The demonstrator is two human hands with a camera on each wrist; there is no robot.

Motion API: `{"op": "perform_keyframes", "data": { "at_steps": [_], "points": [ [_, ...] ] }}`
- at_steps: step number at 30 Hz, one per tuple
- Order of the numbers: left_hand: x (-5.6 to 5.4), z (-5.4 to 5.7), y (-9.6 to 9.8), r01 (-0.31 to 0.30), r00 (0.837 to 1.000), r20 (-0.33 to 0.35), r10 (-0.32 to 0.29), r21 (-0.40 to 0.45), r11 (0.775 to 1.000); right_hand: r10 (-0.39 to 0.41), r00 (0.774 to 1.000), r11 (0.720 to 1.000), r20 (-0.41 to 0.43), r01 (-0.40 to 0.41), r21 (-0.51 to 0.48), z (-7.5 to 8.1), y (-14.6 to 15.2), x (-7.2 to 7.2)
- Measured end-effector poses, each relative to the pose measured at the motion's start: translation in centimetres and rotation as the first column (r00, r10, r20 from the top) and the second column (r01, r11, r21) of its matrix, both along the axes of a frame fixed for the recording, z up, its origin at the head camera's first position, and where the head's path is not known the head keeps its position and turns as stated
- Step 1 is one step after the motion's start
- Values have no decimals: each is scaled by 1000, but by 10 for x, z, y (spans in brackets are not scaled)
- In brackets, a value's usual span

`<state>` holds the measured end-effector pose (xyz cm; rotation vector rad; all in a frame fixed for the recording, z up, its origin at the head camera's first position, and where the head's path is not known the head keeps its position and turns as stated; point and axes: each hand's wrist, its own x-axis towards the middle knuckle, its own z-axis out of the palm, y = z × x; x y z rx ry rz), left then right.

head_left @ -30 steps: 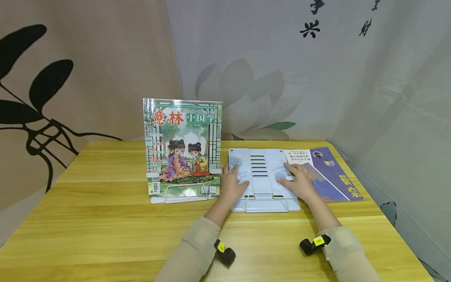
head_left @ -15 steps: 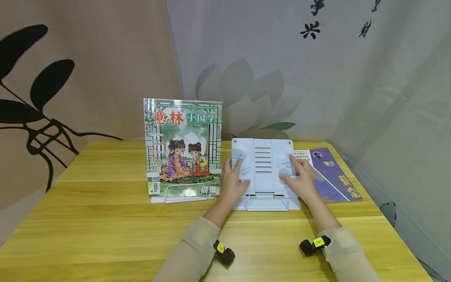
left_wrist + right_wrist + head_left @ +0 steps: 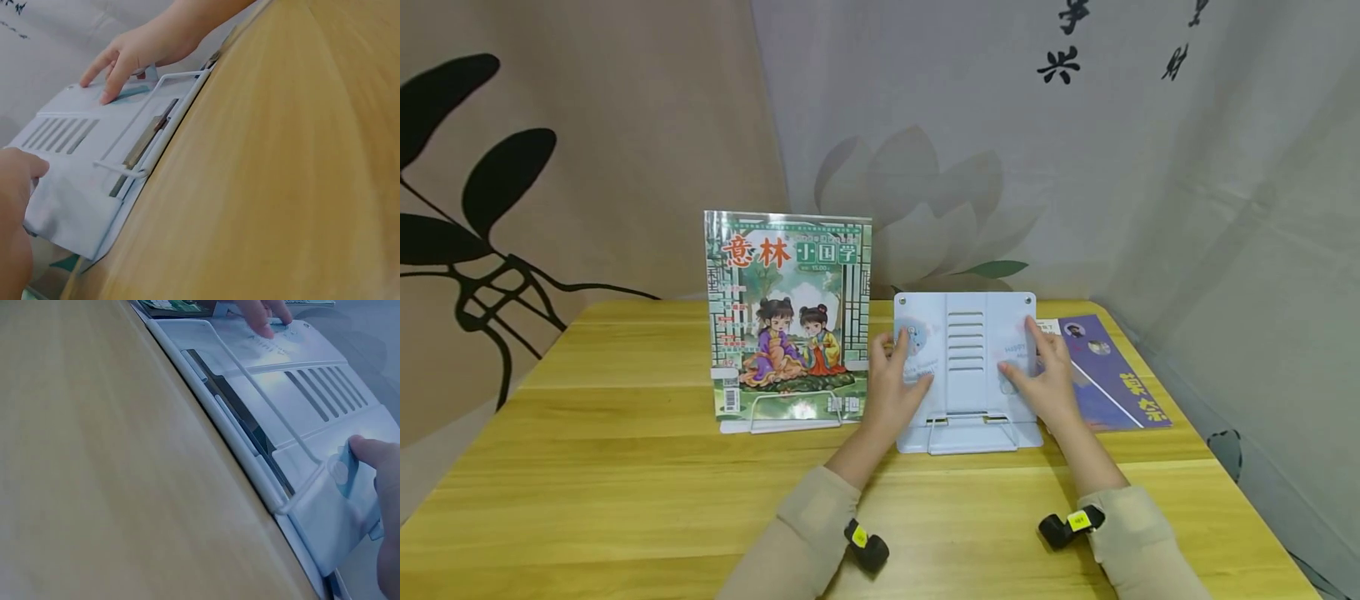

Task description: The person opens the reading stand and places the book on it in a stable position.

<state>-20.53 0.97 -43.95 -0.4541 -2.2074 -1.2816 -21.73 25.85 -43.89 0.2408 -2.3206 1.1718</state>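
A pale blue metal book stand (image 3: 966, 392) stands on the table, its slotted back panel raised and leaning back from a flat base. A bent wire page holder (image 3: 262, 394) crosses its lower front. The left hand (image 3: 891, 387) grips the panel's left side, thumb on the front face. At the opposite side, the right hand (image 3: 1048, 375) holds the panel with its thumb (image 3: 369, 450) on the front; some of its fingers are hidden behind the edge. In the left wrist view, the slots (image 3: 59, 134) show between both hands.
Left of the stand, a green illustrated magazine (image 3: 790, 317) stands upright on a second stand (image 3: 797, 427). A purple book (image 3: 1112, 375) lies flat on the wooden table (image 3: 625, 500), partly behind the right hand. A printed curtain (image 3: 955, 100) hangs behind the table.
The stand's back panel has tilted up from a low, nearly flat position to a steeper one. Both hands have stayed at its sides, and it now covers more of the purple book.
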Motion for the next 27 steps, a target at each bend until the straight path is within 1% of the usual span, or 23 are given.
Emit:
{"op": "perform_keyframes", "data": {
  "at_steps": [4, 9, 12, 15, 17, 19, 22, 27],
  "points": [
    [2, 5, -1, 19, 998, -57, -19, -5, 1000, -2, 1000, 1000, -18, 1, -14, 5, 0, 2],
    [4, 13, -9, 24, 992, -121, -29, -37, 999, 18, 998, 1000, -52, -18, 5, 9, 1, 4],
    [7, 19, -14, 56, 988, -138, -62, -43, 997, 34, 997, 999, -71, -32, 23, 11, 2, 3],
    [11, 24, -19, 116, 979, -163, -121, -39, 992, 49, 993, 998, -106, -43, 53, 13, 2, 0],
    [14, 28, -21, 149, 969, -191, -156, -51, 988, 59, 990, 996, -131, -49, 77, 14, 2, -1],
    [18, 30, -24, 179, 954, -232, -192, -72, 981, 64, 987, 994, -150, -49, 103, 15, 2, -1],
    [24, 33, -28, 220, 926, -289, -243, -108, 969, 66, 984, 990, -166, -43, 136, 18, 1, -1],
    [36, 36, -29, 284, 884, -338, -324, -163, 945, 72, 980, 984, -184, -39, 176, 23, -1, -1]
  ]
}}
